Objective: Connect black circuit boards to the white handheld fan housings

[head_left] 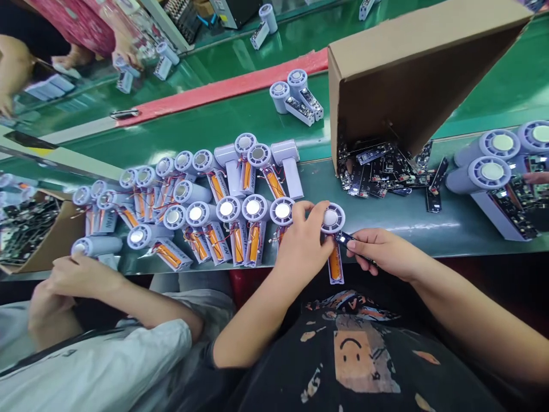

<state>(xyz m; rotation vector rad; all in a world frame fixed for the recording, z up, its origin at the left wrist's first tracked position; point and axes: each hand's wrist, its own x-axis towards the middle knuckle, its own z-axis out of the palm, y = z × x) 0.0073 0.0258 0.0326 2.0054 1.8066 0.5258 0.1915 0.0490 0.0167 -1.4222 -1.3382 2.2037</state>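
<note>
My left hand (302,237) is closed around the round head of a lilac handheld fan (333,218) at the bench's front edge. The fan's open handle points toward me and shows an orange battery (335,264) inside. Between the thumb and fingers of my right hand (381,252) is a narrow black circuit board (344,239). The board's far end meets the fan where handle and head join; whether it touches there I cannot tell. Just left of my left hand stands another fan (282,212), partly covered by my fingers.
Rows of lilac fans (229,209) with orange batteries and thin wires fill the bench to the left. A tilted cardboard box (398,57) spills black circuit boards (380,171). More fans (489,173) stand at right. A co-worker's hands (71,280) are at left; others work across the belt.
</note>
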